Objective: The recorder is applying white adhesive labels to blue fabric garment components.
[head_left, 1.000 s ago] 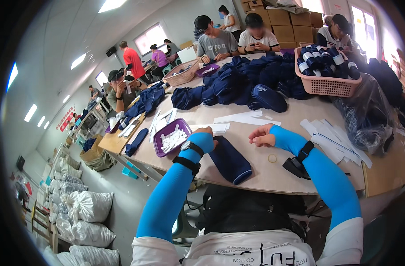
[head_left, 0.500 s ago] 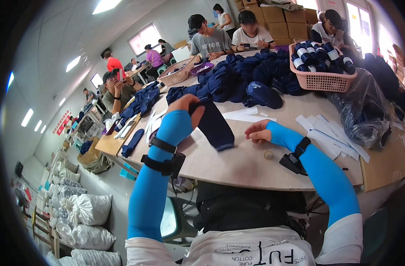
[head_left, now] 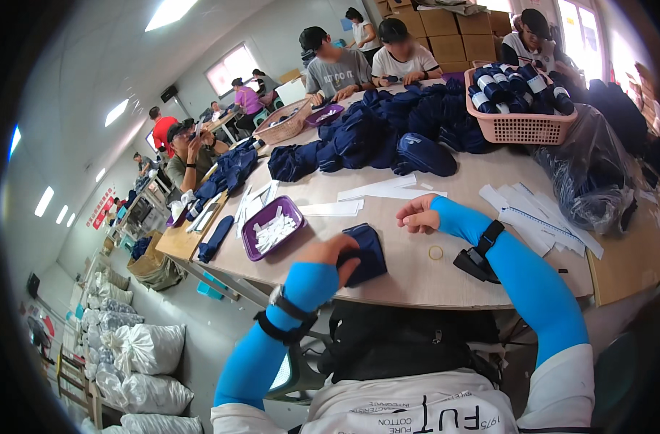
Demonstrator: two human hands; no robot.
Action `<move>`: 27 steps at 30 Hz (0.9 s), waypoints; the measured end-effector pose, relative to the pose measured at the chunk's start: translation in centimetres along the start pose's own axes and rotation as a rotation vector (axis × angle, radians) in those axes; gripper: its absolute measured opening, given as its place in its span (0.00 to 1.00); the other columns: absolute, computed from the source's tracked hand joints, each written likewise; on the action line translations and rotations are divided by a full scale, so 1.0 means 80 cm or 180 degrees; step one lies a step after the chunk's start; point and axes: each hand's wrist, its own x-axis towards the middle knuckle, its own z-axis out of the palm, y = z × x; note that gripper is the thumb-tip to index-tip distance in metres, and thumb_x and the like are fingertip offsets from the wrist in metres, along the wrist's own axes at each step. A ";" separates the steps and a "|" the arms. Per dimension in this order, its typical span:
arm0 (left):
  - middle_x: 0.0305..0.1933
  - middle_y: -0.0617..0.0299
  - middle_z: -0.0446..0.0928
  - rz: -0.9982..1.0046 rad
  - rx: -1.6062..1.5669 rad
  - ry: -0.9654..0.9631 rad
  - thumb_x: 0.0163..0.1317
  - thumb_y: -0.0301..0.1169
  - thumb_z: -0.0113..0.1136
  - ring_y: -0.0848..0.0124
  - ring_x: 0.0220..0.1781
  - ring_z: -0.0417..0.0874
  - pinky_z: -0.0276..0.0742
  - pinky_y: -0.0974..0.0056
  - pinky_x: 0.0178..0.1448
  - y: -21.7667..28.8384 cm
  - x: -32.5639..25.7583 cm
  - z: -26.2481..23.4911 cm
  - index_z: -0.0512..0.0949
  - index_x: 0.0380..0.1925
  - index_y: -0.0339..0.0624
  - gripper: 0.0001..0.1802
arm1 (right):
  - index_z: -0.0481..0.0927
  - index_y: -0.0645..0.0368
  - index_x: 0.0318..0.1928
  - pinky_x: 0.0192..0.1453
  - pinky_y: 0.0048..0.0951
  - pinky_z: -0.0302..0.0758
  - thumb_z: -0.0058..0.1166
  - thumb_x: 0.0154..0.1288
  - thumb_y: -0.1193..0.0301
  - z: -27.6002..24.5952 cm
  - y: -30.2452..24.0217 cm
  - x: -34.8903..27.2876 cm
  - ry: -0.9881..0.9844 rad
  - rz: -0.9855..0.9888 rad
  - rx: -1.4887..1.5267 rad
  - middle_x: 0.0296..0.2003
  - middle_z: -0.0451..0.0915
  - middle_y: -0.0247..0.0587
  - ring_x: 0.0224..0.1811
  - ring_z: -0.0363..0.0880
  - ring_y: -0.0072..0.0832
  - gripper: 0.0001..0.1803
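At the near edge of the table, my left hand [head_left: 328, 254] is closed on a navy sock [head_left: 367, 254]. The sock rests on the tabletop and looks doubled over; the palm hides part of it. To the right, my right hand [head_left: 419, 214] hovers just above the table with loosely curled fingers and nothing visible in them. Below it lies a small yellowish ring [head_left: 435, 252]. Left of my left hand stands a purple tray [head_left: 252, 249] of small white pieces. Beyond both hands is a heap of navy socks [head_left: 359, 137].
A pink basket [head_left: 521, 129] of banded navy rolls stands at the back right, beside a clear plastic bag [head_left: 586, 173]. White paper strips [head_left: 521, 213] lie to the right, with more strips [head_left: 388, 188] in the middle. Several people sit around the table.
My left hand has come down toward the near edge with the sock, which hung long before and now lies shorter on the table. The purple tray is uncovered. My right hand has barely moved.
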 end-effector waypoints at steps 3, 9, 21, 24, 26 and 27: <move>0.43 0.46 0.88 0.0057 0.0288 0.0247 0.62 0.33 0.72 0.49 0.46 0.90 0.84 0.52 0.50 -0.035 0.039 -0.003 0.83 0.47 0.39 0.16 | 0.84 0.58 0.59 0.41 0.19 0.76 0.63 0.74 0.64 0.003 -0.006 -0.006 -0.0011 0.0058 -0.0019 0.46 0.88 0.29 0.39 0.82 0.15 0.18; 0.45 0.47 0.89 -0.0512 0.0312 -0.0201 0.63 0.38 0.72 0.51 0.48 0.90 0.85 0.54 0.55 -0.098 0.096 0.028 0.85 0.49 0.38 0.19 | 0.82 0.60 0.61 0.42 0.20 0.76 0.61 0.76 0.66 0.003 -0.003 -0.004 -0.0036 0.0054 -0.0001 0.50 0.87 0.28 0.41 0.82 0.14 0.18; 0.72 0.39 0.73 0.0599 0.0768 0.0018 0.74 0.40 0.60 0.36 0.72 0.72 0.65 0.44 0.80 -0.045 0.023 0.087 0.78 0.67 0.48 0.24 | 0.84 0.59 0.59 0.40 0.19 0.76 0.63 0.74 0.66 0.001 0.003 -0.003 -0.0055 -0.0073 -0.0006 0.45 0.87 0.28 0.39 0.81 0.14 0.18; 0.81 0.45 0.63 0.0355 0.0897 -0.0015 0.75 0.47 0.56 0.28 0.79 0.60 0.55 0.32 0.82 -0.010 0.001 0.099 0.75 0.72 0.64 0.26 | 0.84 0.59 0.59 0.38 0.19 0.75 0.64 0.73 0.65 0.000 0.005 -0.005 -0.0030 -0.0079 0.0080 0.40 0.87 0.28 0.36 0.80 0.14 0.18; 0.85 0.52 0.56 0.0153 0.0951 -0.0180 0.75 0.54 0.53 0.23 0.82 0.49 0.49 0.21 0.79 -0.013 -0.003 0.103 0.70 0.75 0.76 0.29 | 0.84 0.58 0.59 0.37 0.19 0.74 0.64 0.73 0.67 0.003 0.000 -0.006 -0.0017 -0.0031 0.0062 0.41 0.87 0.29 0.36 0.80 0.14 0.18; 0.85 0.52 0.56 0.0137 0.0930 -0.0151 0.75 0.54 0.53 0.23 0.82 0.49 0.49 0.21 0.79 -0.008 -0.006 0.102 0.70 0.75 0.76 0.29 | 0.84 0.58 0.59 0.37 0.19 0.74 0.64 0.73 0.67 0.003 -0.003 -0.008 -0.0030 -0.0017 0.0028 0.41 0.87 0.29 0.36 0.80 0.14 0.18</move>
